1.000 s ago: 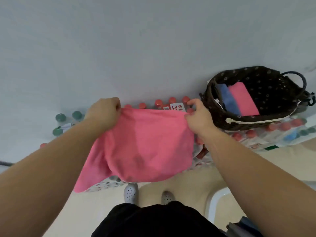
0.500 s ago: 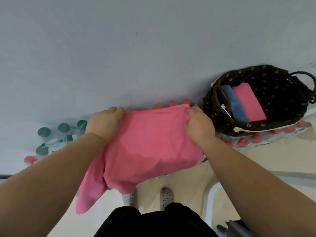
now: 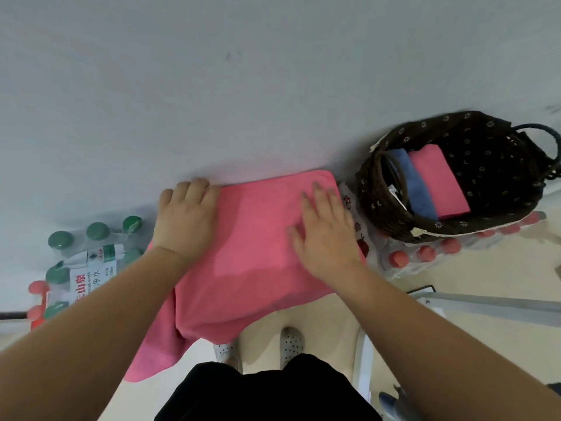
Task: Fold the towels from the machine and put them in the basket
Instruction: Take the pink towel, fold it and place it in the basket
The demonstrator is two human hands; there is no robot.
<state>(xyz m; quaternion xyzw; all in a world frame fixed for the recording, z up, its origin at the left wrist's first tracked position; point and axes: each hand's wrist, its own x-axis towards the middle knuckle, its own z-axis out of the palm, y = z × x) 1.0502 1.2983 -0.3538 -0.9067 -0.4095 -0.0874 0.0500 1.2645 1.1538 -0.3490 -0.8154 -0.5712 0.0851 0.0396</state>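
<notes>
A grey wall (image 3: 273, 86) fills the upper part of the view, and a pale floor (image 3: 455, 268) lies below it.

The pink towel (image 3: 258, 253) is spread out at the foot of the wall, with its far edge touching the wall. What carries it is hidden under the cloth. Its near part hangs down toward the floor, and one long corner falls lower on the left side.

To the right of the towel stands the dark woven basket (image 3: 501, 165), which has a flowered lining. It rests on a wrapped pack of red-capped bottles (image 3: 425, 253). To the left of the towel stands a pack of green-capped bottles (image 3: 97, 232), also against the wall.

The left hand (image 3: 186, 220) lies on the left far corner of the towel, with the fingers bent at the cloth edge near the wall. I cannot tell if its grip holds the cloth or only presses it. The right hand (image 3: 326, 232) lies flat on the right half of the towel; its grip is wide, the fingers are straight and spread, and it holds nothing.

Inside the basket, a folded pink towel (image 3: 437, 180) and a folded blue towel (image 3: 413, 183) lie side by side and touch each other.

Under the hanging cloth, two dotted shoes (image 3: 291, 341) stand on the floor.
</notes>
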